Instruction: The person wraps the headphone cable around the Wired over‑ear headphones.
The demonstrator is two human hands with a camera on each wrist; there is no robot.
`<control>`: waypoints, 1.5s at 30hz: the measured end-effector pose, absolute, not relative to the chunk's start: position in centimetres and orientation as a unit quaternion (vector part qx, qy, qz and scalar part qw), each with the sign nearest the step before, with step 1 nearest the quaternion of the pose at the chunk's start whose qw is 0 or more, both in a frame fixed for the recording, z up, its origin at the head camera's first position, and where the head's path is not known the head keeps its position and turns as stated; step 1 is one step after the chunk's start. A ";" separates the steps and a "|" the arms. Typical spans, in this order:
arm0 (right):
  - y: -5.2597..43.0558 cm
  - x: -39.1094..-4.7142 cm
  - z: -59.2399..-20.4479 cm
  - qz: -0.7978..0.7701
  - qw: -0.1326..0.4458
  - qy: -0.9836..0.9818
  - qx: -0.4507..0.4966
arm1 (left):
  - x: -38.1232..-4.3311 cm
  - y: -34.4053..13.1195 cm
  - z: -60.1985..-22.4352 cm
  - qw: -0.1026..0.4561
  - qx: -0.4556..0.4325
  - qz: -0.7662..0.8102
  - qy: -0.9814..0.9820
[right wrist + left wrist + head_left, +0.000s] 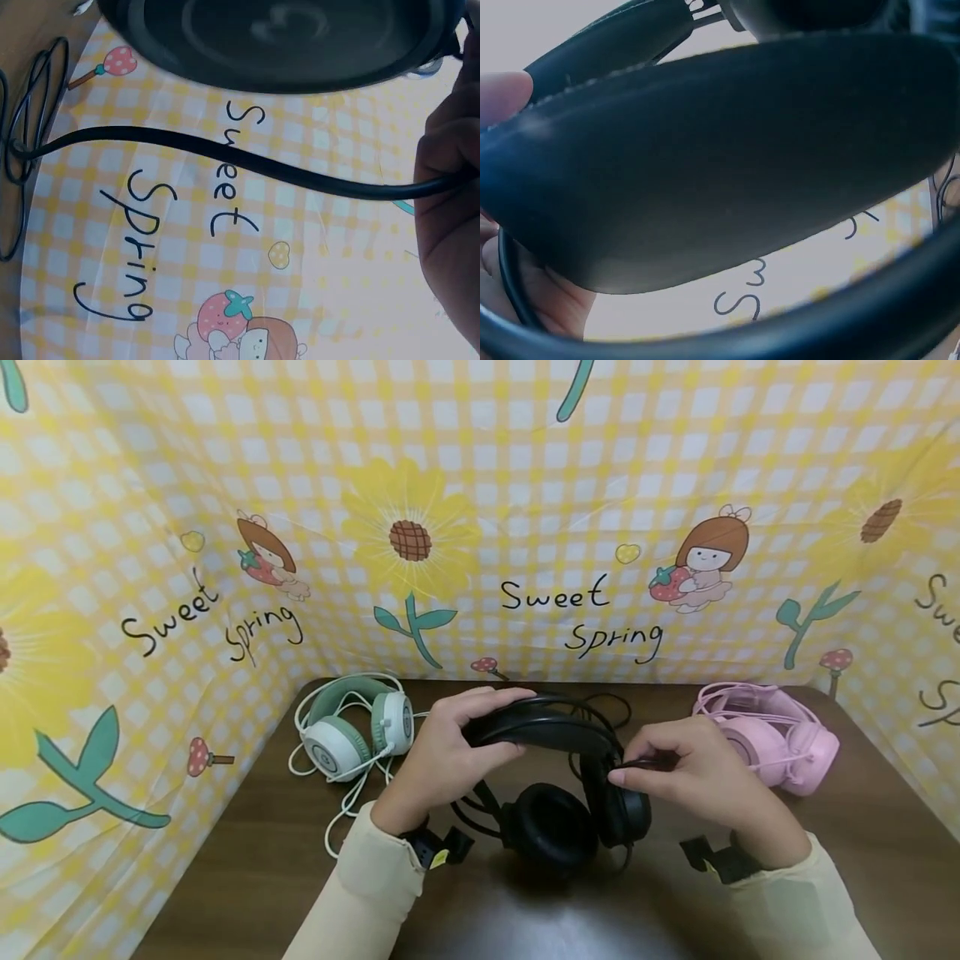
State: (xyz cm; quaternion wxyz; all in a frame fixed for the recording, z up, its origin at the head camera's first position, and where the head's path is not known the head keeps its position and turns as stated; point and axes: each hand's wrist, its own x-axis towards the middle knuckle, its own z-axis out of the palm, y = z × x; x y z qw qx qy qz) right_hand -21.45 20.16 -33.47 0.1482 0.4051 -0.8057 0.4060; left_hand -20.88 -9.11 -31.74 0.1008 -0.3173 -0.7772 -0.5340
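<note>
A pair of black headphones (pixel 547 731) is held over the table's middle, headband uppermost and ear cups hanging below. My left hand (pixel 450 747) grips the left end of the headband, thumb below and fingers above. Its padded band (pixel 727 165) and thin outer hoop (pixel 855 307) fill the left wrist view. Beside the right ear cup (pixel 626 814), my right hand (pixel 697 768) pinches a black cable (pixel 225 157) between thumb and fingers. The right wrist view shows this cable stretching across from the coil to the hand, under the round outer face of an ear cup (pixel 300 45).
White and green headphones (pixel 337 747) with a loose white cord lie at the back left. Pink headphones (pixel 787 739) sit at the back right, beyond my right hand. A black cord loop (pixel 611 706) lies behind the black pair. Patterned yellow cloth (pixel 480 527) walls the table's back and sides.
</note>
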 end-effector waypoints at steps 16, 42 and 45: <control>21.5 -21.4 -32.8 0.474 0.137 -0.781 0.383 | -20.9 -9.7 -31.3 0.048 -0.329 -0.636 -0.696; 22.9 -22.5 -33.5 0.536 0.137 -0.706 0.443 | -21.2 -9.8 -31.6 -0.041 -0.324 -0.746 -0.580; 22.8 -22.6 -33.4 0.530 0.137 -0.713 0.438 | -21.2 -9.8 -31.7 -0.051 -0.323 -0.749 -0.576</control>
